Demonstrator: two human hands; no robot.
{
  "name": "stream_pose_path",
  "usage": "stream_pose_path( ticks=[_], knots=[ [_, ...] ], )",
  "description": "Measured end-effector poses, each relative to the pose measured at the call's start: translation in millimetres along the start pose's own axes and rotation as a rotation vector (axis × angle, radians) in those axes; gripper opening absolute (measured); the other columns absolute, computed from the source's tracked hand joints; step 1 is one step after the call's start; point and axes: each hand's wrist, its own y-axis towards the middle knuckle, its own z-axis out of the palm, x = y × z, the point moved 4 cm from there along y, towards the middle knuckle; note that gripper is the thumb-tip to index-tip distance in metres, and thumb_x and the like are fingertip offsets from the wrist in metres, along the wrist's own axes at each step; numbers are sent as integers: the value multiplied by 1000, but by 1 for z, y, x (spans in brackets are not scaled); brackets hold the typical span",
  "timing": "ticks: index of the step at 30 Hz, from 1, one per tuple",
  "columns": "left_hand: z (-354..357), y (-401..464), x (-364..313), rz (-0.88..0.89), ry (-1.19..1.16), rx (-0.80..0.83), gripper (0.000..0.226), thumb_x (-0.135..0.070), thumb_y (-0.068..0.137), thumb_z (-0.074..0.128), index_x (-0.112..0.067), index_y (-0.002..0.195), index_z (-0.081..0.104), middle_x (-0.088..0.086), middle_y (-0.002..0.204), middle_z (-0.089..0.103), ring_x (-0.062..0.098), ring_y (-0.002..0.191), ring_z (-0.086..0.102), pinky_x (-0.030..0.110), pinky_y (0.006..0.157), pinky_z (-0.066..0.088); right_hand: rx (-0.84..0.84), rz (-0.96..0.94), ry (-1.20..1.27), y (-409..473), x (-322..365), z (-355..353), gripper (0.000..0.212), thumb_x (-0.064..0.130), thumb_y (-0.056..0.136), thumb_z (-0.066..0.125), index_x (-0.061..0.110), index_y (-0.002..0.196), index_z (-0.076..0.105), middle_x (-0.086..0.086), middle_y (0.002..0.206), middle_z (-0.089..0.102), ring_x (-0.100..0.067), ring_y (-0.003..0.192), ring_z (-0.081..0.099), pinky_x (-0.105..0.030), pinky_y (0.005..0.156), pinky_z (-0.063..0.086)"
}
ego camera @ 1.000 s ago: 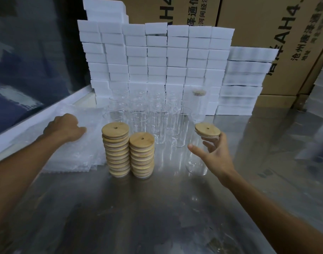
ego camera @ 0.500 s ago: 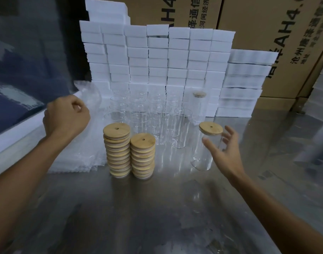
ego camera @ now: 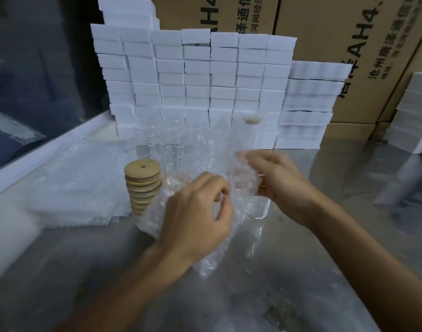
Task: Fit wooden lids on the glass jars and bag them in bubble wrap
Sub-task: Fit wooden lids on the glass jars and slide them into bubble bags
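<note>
Both hands hold one clear bubble-wrap bag [ego camera: 205, 250] above the steel table [ego camera: 277, 295]. My left hand [ego camera: 198, 212] pinches its near edge, and my right hand [ego camera: 274, 178] grips its upper part. A glass jar [ego camera: 256, 208] stands under my right hand; its lid is hidden by the hand and the wrap. A stack of wooden lids [ego camera: 143, 188] stands left of the bag, with a second stack hidden behind the wrap. Several open glass jars [ego camera: 157, 152] stand behind, and one lidded jar [ego camera: 252, 127] is at the back.
A pile of flat bubble-wrap bags [ego camera: 73, 188] lies at the left. Stacked white boxes [ego camera: 193, 75] form a wall behind the jars, with more white stacks [ego camera: 310, 104] to the right. Brown cartons [ego camera: 337, 32] stand at the back. A raised white ledge [ego camera: 37, 159] runs along the table's left side.
My left hand carried a bubble-wrap bag from the left pile to the middle. My right hand left the lidded jar and took hold of the bag.
</note>
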Motion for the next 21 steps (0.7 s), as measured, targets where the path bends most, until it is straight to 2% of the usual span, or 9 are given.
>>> stream_pose_path(
  ticks=[2, 4, 8, 10, 12, 14, 16, 18, 21],
  knots=[
    [25, -6, 2, -59, -1, 113, 10, -14, 78, 63, -21, 78, 56, -10, 75, 52, 12, 60, 48, 35, 54, 47, -19, -14, -84, -4, -7, -11, 14, 27, 93, 72, 14, 88, 73, 6, 69, 65, -10, 60, 60, -33, 69, 44],
    [48, -9, 8, -229, -47, 252, 14, -16, 78, 66, -26, 79, 56, -10, 77, 55, 13, 63, 53, 35, 59, 49, -66, -2, -148, -5, -16, -19, 13, 17, 93, 72, 6, 87, 72, 6, 61, 62, -5, 53, 51, -25, 59, 41],
    [77, -6, 22, -847, -758, 251, 14, -24, 77, 70, -25, 90, 63, -1, 82, 65, 14, 60, 61, 26, 45, 44, -183, 19, -303, -6, -33, -31, 16, 17, 98, 66, 3, 96, 74, -3, 81, 75, -7, 67, 61, -30, 67, 51],
    [86, -2, 27, -1024, -917, 213, 22, -37, 84, 71, -18, 94, 64, 4, 81, 68, 19, 59, 64, 27, 43, 47, -194, -1, -368, -7, -38, -34, 18, 18, 99, 64, 2, 98, 73, -5, 89, 76, -12, 74, 63, -31, 71, 53],
    [91, 3, 29, -1067, -850, 246, 23, -37, 88, 68, -15, 94, 65, 3, 80, 69, 19, 59, 67, 28, 46, 50, -170, -15, -390, -7, -42, -34, 18, 15, 101, 60, 1, 101, 71, -7, 88, 74, -9, 71, 62, -23, 64, 52],
    [94, 9, 29, -1056, -795, 239, 6, -19, 91, 63, -13, 90, 65, 5, 80, 67, 18, 58, 67, 28, 48, 51, -152, -15, -396, -6, -43, -32, 18, 11, 102, 57, 1, 104, 71, -8, 93, 73, -1, 66, 61, -16, 58, 52],
    [92, 14, 31, -1049, -752, 169, 10, -9, 91, 57, -13, 86, 64, 4, 76, 66, 18, 54, 65, 27, 47, 51, -175, -16, -363, -4, -42, -33, 20, 14, 103, 56, 2, 106, 71, -2, 92, 72, 2, 62, 62, -14, 56, 50],
    [86, 22, 34, -1016, -690, 85, 15, -6, 90, 54, -14, 83, 64, 6, 73, 64, 16, 48, 63, 25, 44, 50, -290, -53, -304, -2, -39, -40, 22, 23, 103, 56, 6, 105, 70, -3, 91, 74, -4, 67, 67, -17, 57, 51],
    [76, 35, 38, -967, -631, 61, 12, -3, 87, 55, -9, 85, 64, 10, 79, 64, 13, 44, 63, 35, 51, 59, -559, -180, -290, -1, -34, -55, 30, 32, 99, 61, 14, 123, 61, 4, 107, 69, -6, 89, 67, -24, 75, 53]
  ],
)
